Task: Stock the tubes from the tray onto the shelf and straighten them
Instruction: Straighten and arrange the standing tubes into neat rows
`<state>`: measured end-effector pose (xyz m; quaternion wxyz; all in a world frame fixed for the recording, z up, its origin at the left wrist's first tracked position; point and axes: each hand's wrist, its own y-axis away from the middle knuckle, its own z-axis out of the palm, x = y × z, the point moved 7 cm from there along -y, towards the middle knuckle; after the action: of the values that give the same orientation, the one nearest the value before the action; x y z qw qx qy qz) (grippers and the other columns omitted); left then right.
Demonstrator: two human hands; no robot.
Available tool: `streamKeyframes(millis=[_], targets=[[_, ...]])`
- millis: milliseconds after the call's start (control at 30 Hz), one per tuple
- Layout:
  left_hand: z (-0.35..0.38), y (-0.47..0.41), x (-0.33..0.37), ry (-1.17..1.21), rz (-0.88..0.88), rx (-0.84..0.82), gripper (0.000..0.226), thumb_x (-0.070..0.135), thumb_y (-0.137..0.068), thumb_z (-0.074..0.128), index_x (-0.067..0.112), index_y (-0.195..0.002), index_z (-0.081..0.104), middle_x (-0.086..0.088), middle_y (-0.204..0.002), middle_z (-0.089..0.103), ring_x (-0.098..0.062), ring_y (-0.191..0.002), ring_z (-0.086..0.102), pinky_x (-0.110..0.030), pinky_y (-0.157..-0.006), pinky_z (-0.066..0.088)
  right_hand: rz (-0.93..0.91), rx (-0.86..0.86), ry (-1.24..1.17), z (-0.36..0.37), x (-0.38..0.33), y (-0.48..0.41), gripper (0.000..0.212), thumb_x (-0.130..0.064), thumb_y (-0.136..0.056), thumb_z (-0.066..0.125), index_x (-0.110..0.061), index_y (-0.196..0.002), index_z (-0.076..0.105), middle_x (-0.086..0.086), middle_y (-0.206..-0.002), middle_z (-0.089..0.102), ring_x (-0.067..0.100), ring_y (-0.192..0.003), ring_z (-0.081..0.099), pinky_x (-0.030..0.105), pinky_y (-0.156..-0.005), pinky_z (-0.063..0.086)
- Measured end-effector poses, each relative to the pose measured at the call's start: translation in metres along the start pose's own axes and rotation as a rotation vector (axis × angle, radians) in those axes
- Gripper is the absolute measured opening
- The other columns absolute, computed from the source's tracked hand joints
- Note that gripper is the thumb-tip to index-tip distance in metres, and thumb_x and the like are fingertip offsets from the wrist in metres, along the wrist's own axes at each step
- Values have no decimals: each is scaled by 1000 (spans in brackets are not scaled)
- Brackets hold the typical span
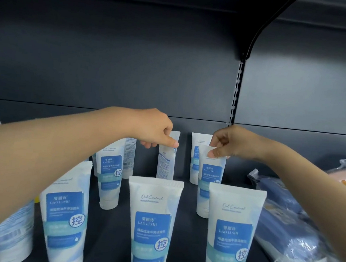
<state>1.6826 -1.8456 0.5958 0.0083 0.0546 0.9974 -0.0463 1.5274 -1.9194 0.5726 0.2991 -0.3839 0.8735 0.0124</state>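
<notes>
step: straightening is in hand; tubes are stood cap-down in rows on the shelf (120,197), and no tray is seen.
left hand (157,129): closed in a pinch on the crimped top of the turned tube (165,163).
turned tube: stood at the back, in the middle, with its small-print side shown forward, apart from its neighbours.
right hand (227,144): the top edge of the right tube (209,180) is pinched by thumb and curled fingers.
right tube: in the second row, label forward, just before a rear tube (196,153); its cap seems to be on the shelf, though it is partly hidden by a front tube (232,236).
next move: the turned tube is likely to be twisted on its cap until the label faces out; the right tube is to be squared behind the front tube, with a light pinch so nothing is tipped.
</notes>
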Motion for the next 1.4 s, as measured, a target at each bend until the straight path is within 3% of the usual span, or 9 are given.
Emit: streamKeyframes(millis=[167, 300, 467, 533, 667, 833, 1000, 1133, 1400], targets=[[3, -6, 1, 146, -5, -47, 34, 44, -87, 59, 11, -79, 53, -5, -84, 71, -18, -74, 70, -22, -68, 54, 25, 6, -21, 1, 2, 2, 14, -12, -78, 75, -13, -74, 62, -4, -63, 60, 6, -56, 51, 16, -55, 45], [3, -9, -3, 260, -1, -92, 35, 37, -84, 66, 2, -87, 62, -6, -84, 72, -15, -75, 71, -20, -70, 57, 37, 13, -17, 2, 1, 3, 13, -13, -79, 74, -11, -75, 62, 5, -73, 62, 15, -67, 53, 24, -62, 47], [3, -11, -1, 402, 8, -116, 19, 19, -82, 71, 4, -86, 61, -3, -75, 68, -1, -55, 65, -12, -58, 53, 52, 25, -23, 4, 1, 4, 13, -13, -80, 74, -12, -76, 61, 8, -78, 65, 19, -72, 55, 30, -67, 48], [1, -11, 0, 385, 19, -123, 13, 14, -81, 72, 8, -84, 61, -2, -75, 66, 0, -52, 63, -10, -54, 50, 55, 26, -18, 4, 0, 3, 13, -13, -80, 74, -12, -76, 61, 5, -75, 64, 19, -72, 55, 29, -65, 47], [-2, -11, 0, 275, 45, -151, 16, 11, -77, 75, 16, -80, 60, 3, -78, 66, -9, -66, 64, -10, -58, 49, 57, 32, -13, 5, 1, 2, 13, -15, -81, 73, -14, -76, 61, 5, -77, 64, 17, -72, 55, 29, -65, 46], [-2, -12, -3, 224, 69, -138, 19, 10, -77, 74, 18, -76, 57, 4, -80, 67, -6, -64, 61, -7, -54, 45, 37, 34, -16, 5, 3, 6, 11, -14, -81, 72, -12, -80, 61, 6, -79, 64, 15, -72, 55, 27, -64, 48], [-1, -10, -9, 218, 98, -127, 19, 8, -78, 73, 22, -79, 59, 5, -85, 69, -6, -70, 61, -7, -60, 48, 15, 17, -55, 4, 6, 10, 11, -14, -82, 71, -14, -79, 61, 10, -84, 66, 14, -73, 55, 27, -64, 47], [8, -8, -11, 198, 99, -184, 16, 11, -81, 71, 18, -92, 62, 5, -88, 70, -7, -76, 64, -19, -74, 51, 20, -3, -19, 8, 9, 9, 14, -21, -79, 75, -12, -84, 65, 1, -80, 66, 16, -71, 54, 28, -67, 47], [11, -14, -3, 66, 126, -124, 8, 19, -84, 68, 15, -90, 64, 7, -81, 64, -6, -65, 60, -12, -58, 46, 8, 16, -54, 6, 6, 7, 7, -13, -80, 73, -12, -79, 66, 3, -82, 70, 12, -72, 60, 19, -65, 52]])
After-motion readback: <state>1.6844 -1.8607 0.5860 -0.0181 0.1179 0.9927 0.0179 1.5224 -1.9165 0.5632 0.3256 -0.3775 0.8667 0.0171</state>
